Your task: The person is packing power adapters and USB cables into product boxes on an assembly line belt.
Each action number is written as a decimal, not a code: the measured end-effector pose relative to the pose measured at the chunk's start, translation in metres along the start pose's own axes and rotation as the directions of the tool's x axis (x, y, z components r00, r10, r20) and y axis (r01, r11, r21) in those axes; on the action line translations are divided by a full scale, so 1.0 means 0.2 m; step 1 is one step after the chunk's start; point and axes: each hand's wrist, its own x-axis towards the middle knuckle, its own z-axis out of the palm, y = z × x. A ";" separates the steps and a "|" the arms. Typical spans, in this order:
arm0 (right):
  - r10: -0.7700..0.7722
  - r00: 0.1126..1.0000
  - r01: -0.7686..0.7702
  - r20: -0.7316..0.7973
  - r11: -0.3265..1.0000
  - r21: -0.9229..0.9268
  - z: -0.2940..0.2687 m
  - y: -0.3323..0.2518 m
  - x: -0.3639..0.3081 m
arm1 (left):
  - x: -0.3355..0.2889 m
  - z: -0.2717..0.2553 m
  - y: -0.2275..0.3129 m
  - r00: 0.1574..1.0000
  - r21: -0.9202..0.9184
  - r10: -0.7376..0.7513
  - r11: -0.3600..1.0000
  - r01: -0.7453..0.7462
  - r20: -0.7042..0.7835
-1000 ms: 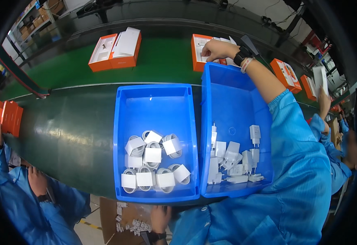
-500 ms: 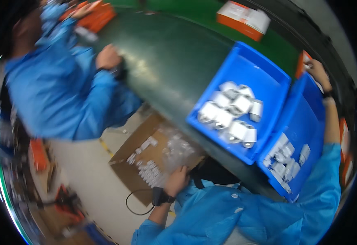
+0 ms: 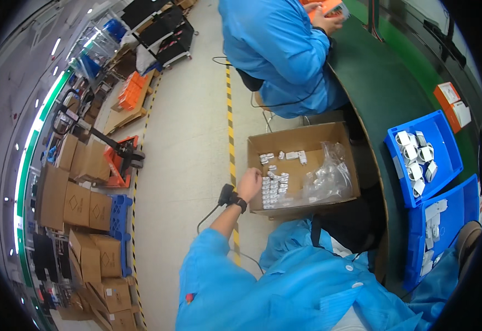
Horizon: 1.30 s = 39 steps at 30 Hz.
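The view is turning further left, centring the carton (image 3: 301, 142) where small white pieces (image 3: 273, 188) are lying; the left hand (image 3: 249, 185) is reaching to its left edge, grip indeterminable, right hand not showing.

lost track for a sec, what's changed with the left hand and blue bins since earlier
The view has swung left, putting the blue bins at the right. The left hand moved from the near edge of the cardboard box to its left side, by small white pieces; whether it holds any isn't clear. Unchanged: white cable coils in one bin, white adapters in the other.
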 end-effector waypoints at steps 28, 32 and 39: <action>0.240 0.957 -0.271 0.162 0.940 0.209 0.41 0.25 -0.05 | -1.44 -0.43 0.03 0.114 0.067 -0.183 0.759 0.647 0.976; 0.209 0.967 -0.231 0.145 0.960 0.156 0.30 0.22 -0.12 | -1.04 -0.35 0.03 0.123 0.105 -0.177 0.891 0.441 0.977; 0.345 0.938 -0.343 0.022 0.937 -0.059 0.01 -0.03 -0.35 | -0.30 -0.02 0.37 -0.043 0.062 -0.064 0.997 -0.036 0.997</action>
